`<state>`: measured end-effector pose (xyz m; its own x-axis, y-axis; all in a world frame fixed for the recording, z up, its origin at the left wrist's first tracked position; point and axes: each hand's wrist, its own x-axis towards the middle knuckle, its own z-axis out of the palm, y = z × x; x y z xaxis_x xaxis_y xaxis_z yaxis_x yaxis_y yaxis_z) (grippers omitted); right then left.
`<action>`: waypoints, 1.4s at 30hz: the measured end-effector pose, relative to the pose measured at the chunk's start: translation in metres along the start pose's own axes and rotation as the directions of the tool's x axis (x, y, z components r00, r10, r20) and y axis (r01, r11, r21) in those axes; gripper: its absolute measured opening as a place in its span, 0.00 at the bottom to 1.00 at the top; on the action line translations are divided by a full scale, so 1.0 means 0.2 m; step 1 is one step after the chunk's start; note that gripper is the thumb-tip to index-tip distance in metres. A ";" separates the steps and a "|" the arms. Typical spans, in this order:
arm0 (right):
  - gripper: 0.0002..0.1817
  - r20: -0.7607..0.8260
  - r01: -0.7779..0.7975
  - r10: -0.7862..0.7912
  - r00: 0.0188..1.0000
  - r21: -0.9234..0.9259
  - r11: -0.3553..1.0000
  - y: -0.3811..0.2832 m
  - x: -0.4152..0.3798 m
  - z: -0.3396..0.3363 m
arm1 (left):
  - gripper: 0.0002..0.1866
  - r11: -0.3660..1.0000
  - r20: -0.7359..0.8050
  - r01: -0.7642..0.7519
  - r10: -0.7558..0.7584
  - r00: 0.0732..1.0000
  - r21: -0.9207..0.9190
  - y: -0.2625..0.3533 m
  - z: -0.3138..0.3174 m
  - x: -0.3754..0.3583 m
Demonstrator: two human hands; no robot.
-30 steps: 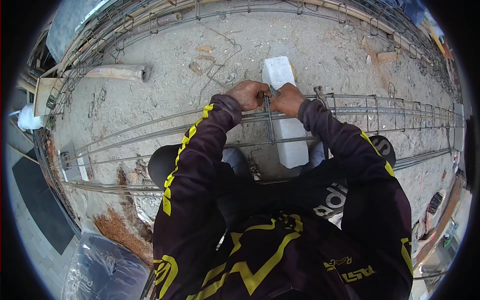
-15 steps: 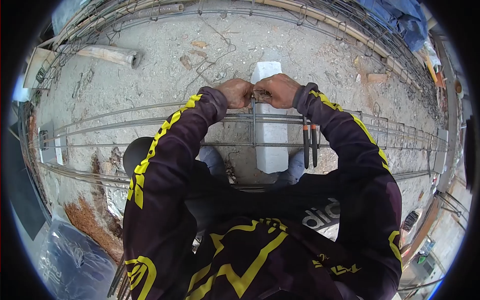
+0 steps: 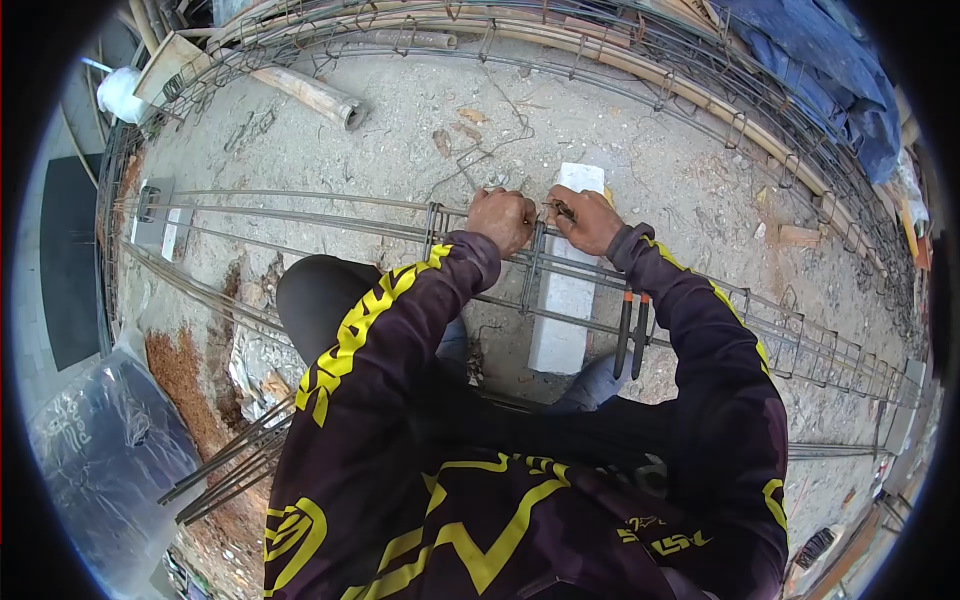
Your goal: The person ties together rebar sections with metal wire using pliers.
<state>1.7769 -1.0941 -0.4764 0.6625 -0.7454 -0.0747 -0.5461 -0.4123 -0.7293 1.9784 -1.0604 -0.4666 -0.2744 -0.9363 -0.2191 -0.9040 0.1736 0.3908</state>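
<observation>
My left hand (image 3: 503,220) is closed in a pinch at the upper bars of a long rebar cage (image 3: 390,228); what its fingertips hold is hidden. Just across a square stirrup (image 3: 532,265), my right hand (image 3: 585,220) is closed with short dark pieces of thin wire (image 3: 566,212) showing between its fingers. Below my right hand, pincers (image 3: 630,335) with dark handles and orange parts hang on the cage bars. A long white block (image 3: 562,325) lies under the cage, partly covered by my right hand. Another stirrup (image 3: 432,228) stands left of my left hand.
More rebar cages (image 3: 600,75) curve along the far side, near a blue tarp (image 3: 820,85). A pipe-like piece (image 3: 310,95) lies on the rough ground. Loose bars (image 3: 235,460) and clear plastic sheeting (image 3: 115,450) are at lower left. My knee (image 3: 325,300) is close to the cage.
My view has turned, so the cage now slants down to the right. My hands, together before, are now slightly apart on either side of the stirrup. A second stirrup shows at left.
</observation>
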 end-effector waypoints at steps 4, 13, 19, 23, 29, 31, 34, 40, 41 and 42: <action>0.17 -0.053 0.003 -0.003 0.999 -0.005 1.000 0.03 -0.02 0.04 | 0.13 0.997 -0.205 0.072 -0.067 0.977 0.020 0.11 0.07 -0.13; 0.18 -0.120 0.352 -0.368 0.922 -0.134 0.926 0.04 0.02 0.02 | 0.18 0.941 -0.376 0.162 -0.271 0.886 -0.297 0.23 0.22 -0.16; 0.08 -0.144 0.118 -0.098 0.985 0.134 0.984 0.03 0.05 -0.03 | 0.15 0.940 -0.420 0.175 -0.291 0.860 -0.293 0.24 0.25 -0.19; 0.09 -0.045 0.180 -0.179 0.983 0.041 0.983 0.00 0.08 -0.07 | 0.15 0.945 -0.381 0.230 -0.305 0.873 -0.231 0.26 0.26 -0.17; 0.09 0.024 0.247 -0.246 0.969 -0.056 0.967 0.00 0.07 -0.12 | 0.16 0.946 -0.449 0.206 -0.301 0.841 -0.249 0.25 0.29 -0.15; 0.08 0.074 0.280 -0.272 0.959 -0.134 0.951 0.00 0.07 -0.15 | 0.16 0.947 -0.477 0.207 -0.303 0.825 -0.244 0.25 0.30 -0.14; 0.10 0.095 0.290 -0.279 0.956 -0.137 0.947 0.01 0.09 -0.17 | 0.16 0.944 -0.498 0.199 -0.310 0.810 -0.264 0.23 0.31 -0.14; 0.15 0.083 0.365 -0.360 0.929 -0.058 0.929 0.01 0.19 -0.12 | 0.15 0.937 -0.478 0.187 -0.314 0.821 -0.295 0.22 0.33 -0.15; 0.15 0.111 0.313 -0.310 0.944 -0.009 0.950 0.02 0.19 -0.12 | 0.15 0.937 -0.470 0.191 -0.314 0.825 -0.291 0.22 0.32 -0.15; 0.15 0.141 0.260 -0.262 0.955 0.037 0.965 0.03 0.19 -0.12 | 0.14 0.940 -0.484 0.154 -0.291 0.825 -0.303 0.21 0.32 -0.15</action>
<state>1.7855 -1.1375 -0.4678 0.8479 -0.5295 0.0244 -0.3356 -0.5718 -0.7486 1.9276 -1.0049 -0.4998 0.1955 -0.9709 0.1383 -0.7932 -0.0736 0.6045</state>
